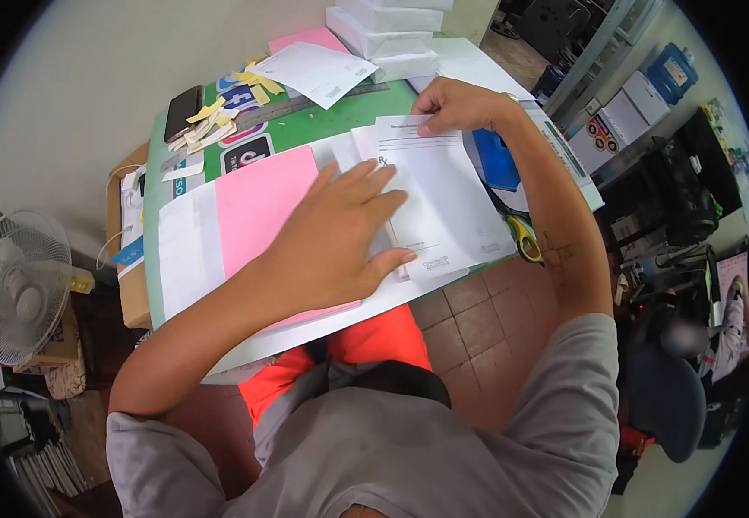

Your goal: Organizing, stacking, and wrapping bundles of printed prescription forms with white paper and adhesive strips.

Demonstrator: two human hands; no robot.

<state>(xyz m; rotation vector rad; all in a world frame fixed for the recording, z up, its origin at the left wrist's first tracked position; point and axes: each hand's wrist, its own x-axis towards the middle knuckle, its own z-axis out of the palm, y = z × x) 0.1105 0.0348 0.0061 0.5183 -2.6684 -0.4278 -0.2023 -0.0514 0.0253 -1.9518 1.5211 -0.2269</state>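
A white prescription pad (443,203) with printed lines lies near the right side of the table. My right hand (465,105) pinches its top edge between thumb and fingers. My left hand (344,229) is spread over the pad's left side, palm down, its thumb at the lower part of the pad. Whether it presses on the paper or hovers, I cannot tell. Under and beside my left hand are pink sheets (258,198) and a white sheet (186,237). Scissors with yellow handles (525,239) and a blue object (497,161) sit right of the pad, close to my right forearm.
On the green table top (322,125) lie a metal ruler (284,110), yellow and white paper strips (210,125), a dark phone (183,112) and a loose printed sheet (318,71). White paper packs (387,39) are stacked at the back. A fan (25,289) stands left of the table.
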